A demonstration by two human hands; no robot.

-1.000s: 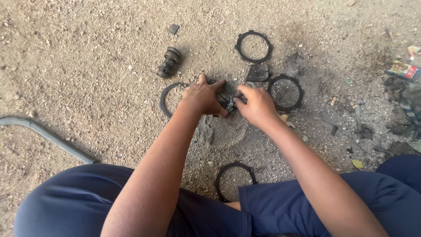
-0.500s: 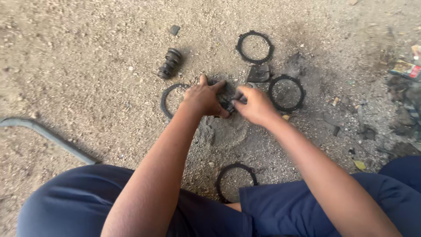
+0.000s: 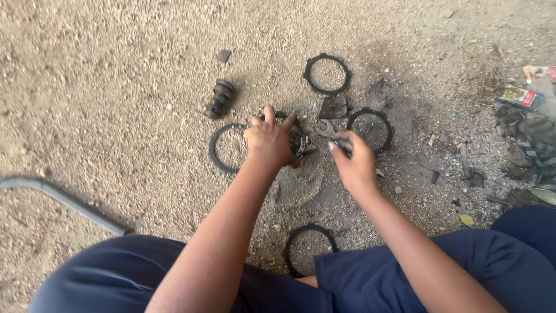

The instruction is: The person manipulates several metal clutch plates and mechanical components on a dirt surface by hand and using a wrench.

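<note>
On coarse, gritty sand-and-gravel ground (image 3: 116, 69), the left hand (image 3: 269, 142) is closed down over a dark, round, toothed metal hub (image 3: 296, 139), fingers curled around its rim so that only the right edge of the part shows. The right hand (image 3: 352, 162) sits just beside it, fingertips pinched on a small dull grey metal piece (image 3: 341, 142); its exact shape is too blurred to tell.

Around the hands lie several thin, flat black rings with notched outer edges. One black notched ring (image 3: 223, 149) lies partly under the left wrist, another thin black ring (image 3: 370, 128) lies just beyond the right hand, a third dark ring (image 3: 327, 74) lies farther out, and a fourth black ring (image 3: 310, 248) lies near the person's knees, half against the dark blue trousers (image 3: 104, 272).

A ribbed, stubby dark metal cylinder (image 3: 220, 98) lies tilted on its side to the left of the rings, well apart from the hands. A flat, dark, roughly square plate (image 3: 334, 108) rests between the two upper rings. A curved grey pipe (image 3: 63, 200) runs across the lower left ground, and a heap of grimy rags and scraps (image 3: 530, 133) sits at the right edge.
</note>
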